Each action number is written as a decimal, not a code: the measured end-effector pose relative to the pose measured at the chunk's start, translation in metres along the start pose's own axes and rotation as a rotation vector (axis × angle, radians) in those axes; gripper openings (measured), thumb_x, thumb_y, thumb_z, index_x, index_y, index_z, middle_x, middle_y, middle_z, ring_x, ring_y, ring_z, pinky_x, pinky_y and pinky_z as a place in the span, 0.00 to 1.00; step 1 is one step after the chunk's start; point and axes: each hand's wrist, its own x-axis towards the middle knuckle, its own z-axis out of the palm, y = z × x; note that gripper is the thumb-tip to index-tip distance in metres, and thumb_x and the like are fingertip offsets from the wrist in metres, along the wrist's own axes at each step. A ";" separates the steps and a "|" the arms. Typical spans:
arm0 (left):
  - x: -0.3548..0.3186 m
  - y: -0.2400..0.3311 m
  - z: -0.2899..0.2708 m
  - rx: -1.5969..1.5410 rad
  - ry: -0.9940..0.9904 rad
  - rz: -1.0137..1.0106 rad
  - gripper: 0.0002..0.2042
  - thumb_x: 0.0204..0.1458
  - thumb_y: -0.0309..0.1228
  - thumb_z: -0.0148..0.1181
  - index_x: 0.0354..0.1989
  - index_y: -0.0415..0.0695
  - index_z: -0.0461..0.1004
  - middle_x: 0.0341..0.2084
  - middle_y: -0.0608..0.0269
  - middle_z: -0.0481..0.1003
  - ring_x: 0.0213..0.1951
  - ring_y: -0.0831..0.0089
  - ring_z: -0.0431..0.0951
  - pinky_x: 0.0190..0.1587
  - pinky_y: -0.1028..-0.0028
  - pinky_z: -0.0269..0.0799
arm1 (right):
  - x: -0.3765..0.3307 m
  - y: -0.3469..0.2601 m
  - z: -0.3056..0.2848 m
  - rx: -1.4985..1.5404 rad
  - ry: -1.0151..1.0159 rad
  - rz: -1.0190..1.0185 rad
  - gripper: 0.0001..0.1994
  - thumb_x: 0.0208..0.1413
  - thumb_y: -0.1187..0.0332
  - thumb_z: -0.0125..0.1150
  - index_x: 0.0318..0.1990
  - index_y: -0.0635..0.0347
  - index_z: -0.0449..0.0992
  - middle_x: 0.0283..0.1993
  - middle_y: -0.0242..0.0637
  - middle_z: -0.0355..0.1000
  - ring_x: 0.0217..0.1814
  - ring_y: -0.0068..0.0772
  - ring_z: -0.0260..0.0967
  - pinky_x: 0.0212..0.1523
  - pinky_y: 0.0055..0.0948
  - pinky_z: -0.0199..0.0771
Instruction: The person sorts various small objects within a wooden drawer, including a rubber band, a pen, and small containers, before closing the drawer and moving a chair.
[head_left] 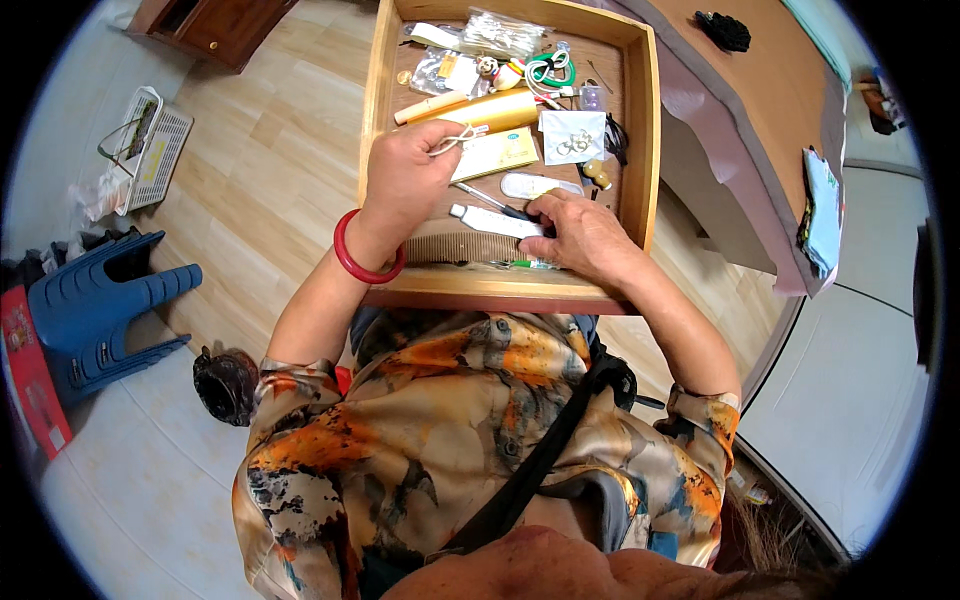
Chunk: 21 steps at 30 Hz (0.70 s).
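In the wooden drawer (648, 150), my left hand (408, 172), with a red bangle on its wrist, pinches a thin white cord (452, 142). The cord loops out over a pale yellow box (502, 152). My right hand (585, 240) reaches over the drawer's near right side, its thumb and fingers closed around one end of a white tube (488, 219). Close beside its fingertips lie a pen (485, 196) and a clear-and-white oval item (538, 186). A brown comb (462, 248) lies along the drawer's near side.
Farther inside are cotton swabs (503, 33), a gold cylinder (500, 108), a white cable (548, 72) and a small white pouch (573, 137). A brown-topped table (765, 90) stands right. Leftward are a blue stool (100, 305) and a white basket (160, 155).
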 end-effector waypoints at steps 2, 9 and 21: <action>0.001 0.001 -0.002 -0.103 0.045 -0.023 0.07 0.45 0.21 0.57 0.33 0.35 0.76 0.20 0.61 0.76 0.22 0.82 0.72 0.24 0.80 0.67 | 0.000 -0.001 -0.001 -0.032 0.026 -0.007 0.20 0.44 0.60 0.63 0.44 0.62 0.72 0.42 0.44 0.69 0.46 0.44 0.68 0.46 0.37 0.68; 0.003 -0.001 -0.003 -0.193 0.067 -0.082 0.06 0.49 0.22 0.57 0.34 0.35 0.76 0.22 0.70 0.74 0.25 0.88 0.69 0.27 0.84 0.66 | 0.006 0.013 0.002 -0.105 0.299 -0.036 0.15 0.41 0.67 0.64 0.38 0.62 0.74 0.36 0.44 0.66 0.42 0.46 0.67 0.43 0.40 0.69; 0.003 0.000 -0.003 -0.216 0.048 -0.109 0.06 0.48 0.22 0.57 0.34 0.36 0.77 0.25 0.70 0.76 0.28 0.88 0.69 0.30 0.84 0.67 | 0.005 0.038 -0.007 -0.198 0.485 -0.026 0.08 0.42 0.70 0.61 0.32 0.61 0.73 0.32 0.44 0.67 0.38 0.46 0.68 0.38 0.39 0.69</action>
